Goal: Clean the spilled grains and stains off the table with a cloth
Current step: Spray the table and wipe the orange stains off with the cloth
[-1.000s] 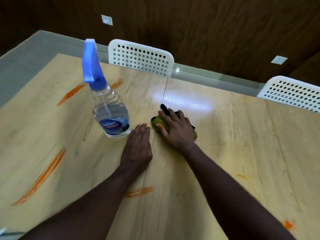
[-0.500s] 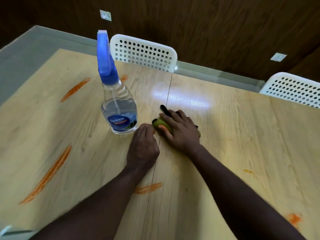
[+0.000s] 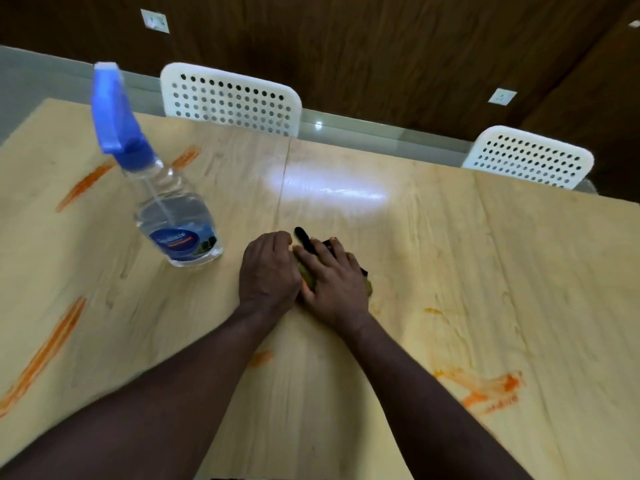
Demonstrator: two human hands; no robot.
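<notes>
Wooden table (image 3: 485,254): right hand (image 3: 332,282) presses green cloth (image 3: 305,273), fingers (image 3: 330,251) flat. Left hand (image 3: 268,268), curled, abuts cloth's left edge; grip indeterminate. Nearest orange stain (image 3: 433,310) lies rightward.

A dark brown wood-panelled wall (image 3: 381,46) fills the far side of the room. Three white socket plates are set into it: one at the upper left (image 3: 154,20), one at the right (image 3: 502,97) and one cut off by the top right corner (image 3: 634,24). Below the wall runs a glossy grey floor (image 3: 27,74) with a small bright glint. Two white perforated chairs stand at the far edge of the pale wood-grain surface (image 3: 519,254), the left chair (image 3: 230,98) near the middle and the right chair (image 3: 528,161) toward the right. A broad white glare (image 3: 325,188) from overhead light lies across the surface, beside a thin seam (image 3: 282,181) running through it.
</notes>
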